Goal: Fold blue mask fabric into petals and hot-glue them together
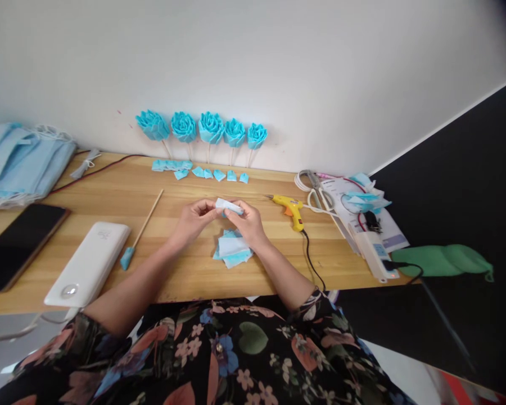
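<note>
Between both hands, above the middle of the wooden table (185,225), is a small piece of blue-and-white mask fabric (229,206). My left hand (198,218) pinches its left end, and my right hand (248,220) pinches the right end. Just below the hands lies a loose stack of cut mask fabric pieces (233,247). Left of my left hand rests a wooden stick (149,216) with a blue fabric bud (127,258) at its lower end. Folded blue petals (208,173) are lined up behind the hands.
Several blue fabric roses (211,128) on sticks lean against the wall. A yellow glue gun (290,209), scissors (320,197) and a power strip (373,256) lie to the right. At left are a white power bank (88,261), a phone (21,244) and piled face masks (25,160).
</note>
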`<state>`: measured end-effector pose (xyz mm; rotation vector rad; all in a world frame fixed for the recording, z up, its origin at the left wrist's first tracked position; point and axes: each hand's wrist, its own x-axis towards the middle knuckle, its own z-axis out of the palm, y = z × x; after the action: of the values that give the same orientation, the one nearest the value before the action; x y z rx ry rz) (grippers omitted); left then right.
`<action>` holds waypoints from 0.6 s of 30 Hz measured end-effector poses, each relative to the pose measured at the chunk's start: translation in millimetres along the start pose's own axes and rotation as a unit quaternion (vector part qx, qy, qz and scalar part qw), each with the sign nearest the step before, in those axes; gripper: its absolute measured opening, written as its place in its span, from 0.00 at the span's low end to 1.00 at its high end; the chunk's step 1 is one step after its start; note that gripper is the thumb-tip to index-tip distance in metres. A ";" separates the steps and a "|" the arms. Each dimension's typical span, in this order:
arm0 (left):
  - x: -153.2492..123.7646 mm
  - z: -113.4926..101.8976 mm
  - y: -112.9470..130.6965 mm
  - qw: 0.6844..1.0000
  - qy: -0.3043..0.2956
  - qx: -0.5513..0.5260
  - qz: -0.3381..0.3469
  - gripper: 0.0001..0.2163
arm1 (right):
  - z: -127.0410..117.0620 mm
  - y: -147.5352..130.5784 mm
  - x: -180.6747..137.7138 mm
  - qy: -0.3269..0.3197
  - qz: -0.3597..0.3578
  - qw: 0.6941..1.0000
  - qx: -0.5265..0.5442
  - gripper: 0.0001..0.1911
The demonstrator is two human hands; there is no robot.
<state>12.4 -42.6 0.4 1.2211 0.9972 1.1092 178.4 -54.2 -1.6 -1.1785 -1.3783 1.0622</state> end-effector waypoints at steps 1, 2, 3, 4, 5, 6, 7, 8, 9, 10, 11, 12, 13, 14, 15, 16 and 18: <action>0.2 0.0 -1.4 1.000 0.006 -0.001 0.004 0.15 | 0.2 0.8 0.0 -0.001 -0.006 1.000 -0.010 0.12; 0.4 0.1 -2.3 1.000 0.013 -0.001 0.007 0.15 | 0.4 1.4 -0.1 -0.001 -0.011 1.000 -0.019 0.12; 0.4 0.2 -2.7 1.000 0.018 -0.001 0.009 0.14 | 0.4 1.7 -0.2 0.000 -0.016 1.000 -0.025 0.12; 0.2 0.4 -2.4 1.000 0.021 -0.002 0.009 0.14 | 0.4 1.8 -0.3 0.000 -0.019 0.999 -0.029 0.12; 0.0 0.6 -1.6 1.000 0.022 -0.002 0.009 0.14 | 0.3 1.7 -0.5 0.000 -0.020 0.999 -0.031 0.12; -0.3 0.8 -0.4 1.000 0.022 -0.001 0.009 0.14 | 0.2 1.4 -0.6 0.001 -0.020 0.999 -0.032 0.12; -0.5 1.0 1.1 1.000 0.021 -0.002 0.009 0.14 | 0.1 1.0 -0.7 0.003 -0.019 0.999 -0.032 0.12; -0.7 1.2 2.4 1.000 0.023 -0.006 0.010 0.14 | 0.1 0.6 -0.7 0.006 -0.016 0.999 -0.032 0.12; -0.7 1.3 3.5 1.000 0.026 -0.012 0.010 0.14 | 0.1 0.2 -0.7 0.010 -0.012 0.999 -0.030 0.12; -0.5 1.4 4.2 0.999 0.030 -0.018 0.009 0.15 | 0.1 -0.2 -0.6 0.014 -0.008 0.999 -0.028 0.13; -0.2 1.5 4.2 0.999 0.032 -0.026 0.006 0.16 | 0.1 -0.7 -0.6 0.017 -0.005 1.000 -0.025 0.13; 0.3 1.4 3.6 0.999 0.031 -0.032 0.003 0.17 | 0.1 -1.2 -0.6 0.019 -0.002 1.000 -0.023 0.13; 0.8 1.4 2.5 0.999 0.026 -0.037 -0.001 0.17 | 0.1 -1.8 -0.6 0.020 0.001 1.000 -0.020 0.13; 1.4 1.2 1.0 0.999 0.018 -0.037 -0.004 0.17 | 0.1 -2.5 -0.7 0.020 0.002 1.000 -0.018 0.13; 1.9 1.0 -0.5 0.999 0.010 -0.035 -0.005 0.16 | 0.1 -3.2 -0.8 0.020 0.002 1.000 -0.016 0.13; 2.3 0.8 -1.8 0.999 0.004 -0.032 -0.004 0.15 | 0.1 -4.0 -0.9 0.019 0.002 1.000 -0.014 0.12; 2.6 0.4 -3.1 1.000 0.003 -0.023 -0.002 0.13 | 0.2 -5.2 -1.2 0.014 0.002 1.000 -0.004 0.12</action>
<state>13.6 -40.1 -2.7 1.1800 0.9723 1.1276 177.7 -56.1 3.3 -1.1983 -1.3605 1.0408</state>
